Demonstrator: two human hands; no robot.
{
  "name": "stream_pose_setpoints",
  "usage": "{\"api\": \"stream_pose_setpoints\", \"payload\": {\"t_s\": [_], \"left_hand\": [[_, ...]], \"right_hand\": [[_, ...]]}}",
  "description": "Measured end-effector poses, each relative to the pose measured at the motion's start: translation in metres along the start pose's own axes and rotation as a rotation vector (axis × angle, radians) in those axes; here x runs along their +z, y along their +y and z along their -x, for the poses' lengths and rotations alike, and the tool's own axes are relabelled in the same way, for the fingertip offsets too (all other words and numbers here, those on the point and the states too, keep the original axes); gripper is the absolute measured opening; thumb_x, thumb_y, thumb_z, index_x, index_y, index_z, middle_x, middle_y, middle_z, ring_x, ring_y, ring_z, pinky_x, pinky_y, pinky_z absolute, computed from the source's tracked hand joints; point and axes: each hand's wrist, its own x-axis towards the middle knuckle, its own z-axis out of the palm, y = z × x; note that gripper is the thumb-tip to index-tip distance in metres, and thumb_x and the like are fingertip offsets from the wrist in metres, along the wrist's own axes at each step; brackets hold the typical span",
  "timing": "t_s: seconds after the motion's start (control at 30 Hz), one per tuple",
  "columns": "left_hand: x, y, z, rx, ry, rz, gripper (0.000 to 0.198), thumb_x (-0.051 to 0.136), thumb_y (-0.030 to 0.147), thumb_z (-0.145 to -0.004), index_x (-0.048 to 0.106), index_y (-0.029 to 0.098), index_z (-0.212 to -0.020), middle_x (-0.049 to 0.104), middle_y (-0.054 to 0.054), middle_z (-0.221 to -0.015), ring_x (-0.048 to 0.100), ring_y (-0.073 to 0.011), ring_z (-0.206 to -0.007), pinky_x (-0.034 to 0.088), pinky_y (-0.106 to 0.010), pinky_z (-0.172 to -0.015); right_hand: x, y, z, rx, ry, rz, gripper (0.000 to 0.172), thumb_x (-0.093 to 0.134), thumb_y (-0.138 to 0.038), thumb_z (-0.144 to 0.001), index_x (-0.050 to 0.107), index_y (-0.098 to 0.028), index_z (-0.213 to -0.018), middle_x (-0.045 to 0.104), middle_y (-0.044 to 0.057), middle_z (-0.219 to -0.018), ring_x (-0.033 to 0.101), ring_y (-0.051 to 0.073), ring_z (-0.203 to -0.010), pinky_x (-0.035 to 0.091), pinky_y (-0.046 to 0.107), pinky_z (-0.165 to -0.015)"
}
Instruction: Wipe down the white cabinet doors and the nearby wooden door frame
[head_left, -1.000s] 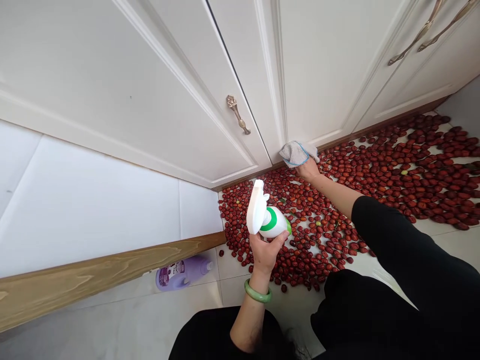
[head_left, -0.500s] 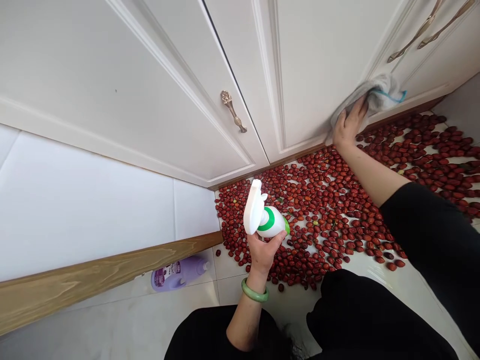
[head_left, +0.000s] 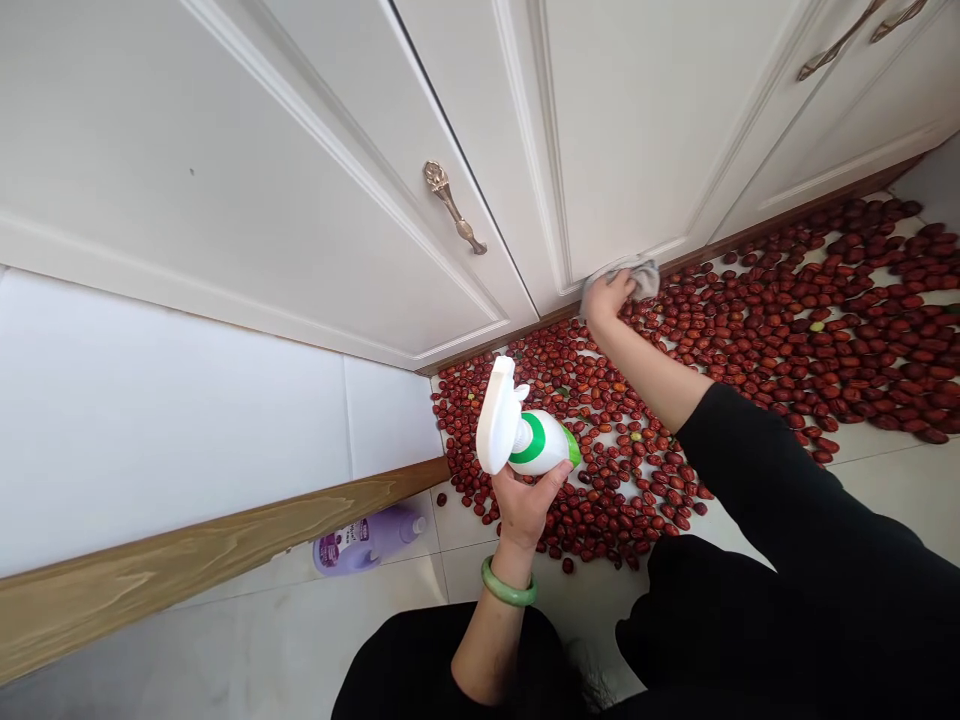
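Observation:
My left hand, with a green bangle on the wrist, grips a white and green spray bottle held above the floor, its nozzle toward the cabinets. My right hand presses a grey cloth against the bottom edge of a white cabinet door, just above the floor. A black sleeve covers my right arm.
Several red dates lie spread over the tiled floor under both arms. A purple bottle lies on its side by a wooden skirting board. Brass handles stick out from the cabinet doors.
My right hand swept the cloth up and right across the door, then came back down left to its bottom edge. The spray bottle stayed almost still.

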Motion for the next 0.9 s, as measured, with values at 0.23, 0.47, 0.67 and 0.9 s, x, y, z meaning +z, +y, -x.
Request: {"api": "stream_pose_setpoints", "payload": {"t_s": [0.23,0.47,0.67,0.9], "left_hand": [[-0.002,0.007,0.006,0.056,0.025,0.025,0.085,0.104,0.058,-0.072,0.073,0.017,-0.139,0.083,-0.019,-0.132,0.076,-0.0431,-0.142,0.067,-0.051,-0.118],[-0.014,0.021,0.009,0.058,0.044,0.045,0.092,0.106,0.057,-0.069,0.071,0.018,-0.145,0.080,-0.021,-0.144,0.072,-0.0431,-0.148,0.067,-0.049,-0.119],[-0.020,0.030,0.009,0.096,0.064,0.087,0.100,0.106,0.058,-0.070,0.068,0.017,-0.153,0.078,-0.022,-0.150,0.074,-0.0425,-0.146,0.068,-0.046,-0.116],[-0.023,0.028,0.010,0.160,0.020,0.115,0.096,0.104,0.054,-0.077,0.067,0.018,-0.157,0.085,-0.018,-0.133,0.085,-0.0351,-0.117,0.071,-0.045,-0.106]], "right_hand": [[0.027,-0.072,0.075,0.188,-0.243,-0.178,0.072,0.035,-0.022,-0.112,0.043,-0.008,-0.182,0.065,0.029,-0.155,0.078,0.030,-0.129,0.066,0.041,-0.113],[-0.059,-0.052,0.108,-0.042,-0.652,-0.253,0.048,0.055,-0.027,-0.107,0.080,-0.016,-0.146,0.086,0.015,-0.128,0.083,0.030,-0.114,0.069,0.039,-0.103],[-0.148,-0.015,0.108,-0.297,-0.844,-0.146,0.013,0.078,-0.024,-0.088,0.089,-0.023,-0.095,0.086,0.010,-0.124,0.079,0.032,-0.124,0.061,0.043,-0.119],[-0.205,-0.009,0.076,-0.397,-0.736,0.179,0.025,0.087,-0.038,-0.076,0.084,-0.024,-0.097,0.084,0.009,-0.110,0.078,0.036,-0.114,0.061,0.042,-0.102]]}}
